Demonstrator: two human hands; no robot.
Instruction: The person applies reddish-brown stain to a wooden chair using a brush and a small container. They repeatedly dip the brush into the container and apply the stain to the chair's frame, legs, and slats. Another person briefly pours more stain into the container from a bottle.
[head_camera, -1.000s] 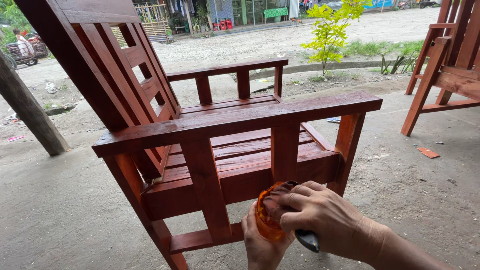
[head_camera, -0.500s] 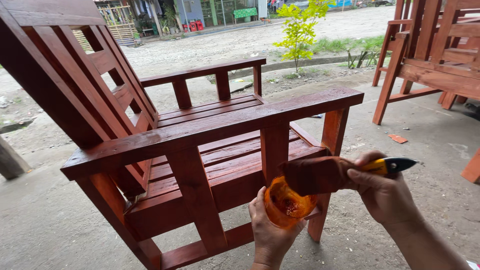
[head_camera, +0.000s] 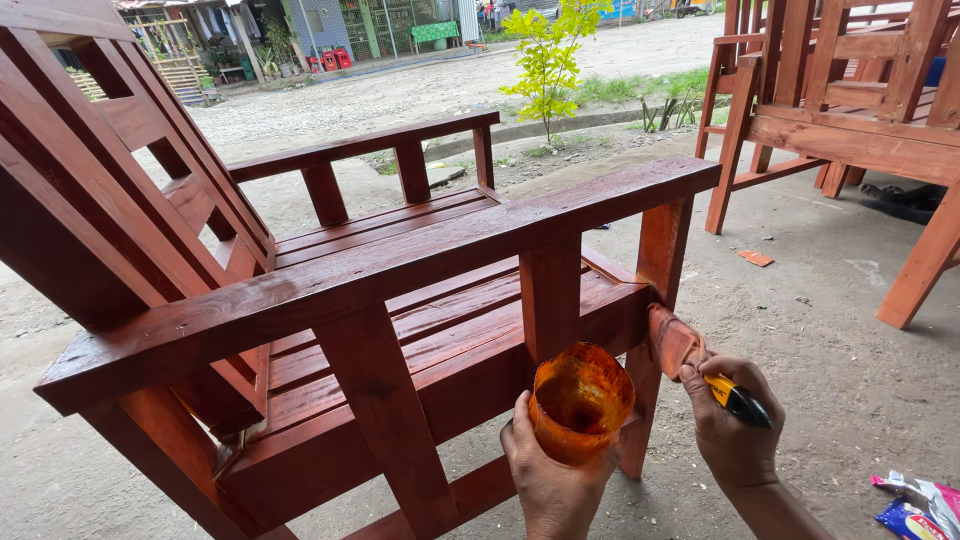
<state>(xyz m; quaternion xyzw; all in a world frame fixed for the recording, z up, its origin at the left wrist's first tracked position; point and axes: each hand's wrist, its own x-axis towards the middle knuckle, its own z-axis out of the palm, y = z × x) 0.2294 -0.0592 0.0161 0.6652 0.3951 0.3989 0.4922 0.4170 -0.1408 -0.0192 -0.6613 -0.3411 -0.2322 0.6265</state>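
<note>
A person stains a red-brown wooden chair (head_camera: 400, 300) standing on a concrete floor (head_camera: 850, 340). The left hand (head_camera: 550, 480) has its fingers wrapped around a cut-off orange cup (head_camera: 580, 400) of stain, held upright just below the chair's seat rail. The right hand (head_camera: 735, 430) is clamped on a brush (head_camera: 690, 355), its bristles touching the front leg. The cup looks light, thin and easily squeezed, best gripped low around its wall. The brush handle seems stiff, possibly slippery with stain.
</note>
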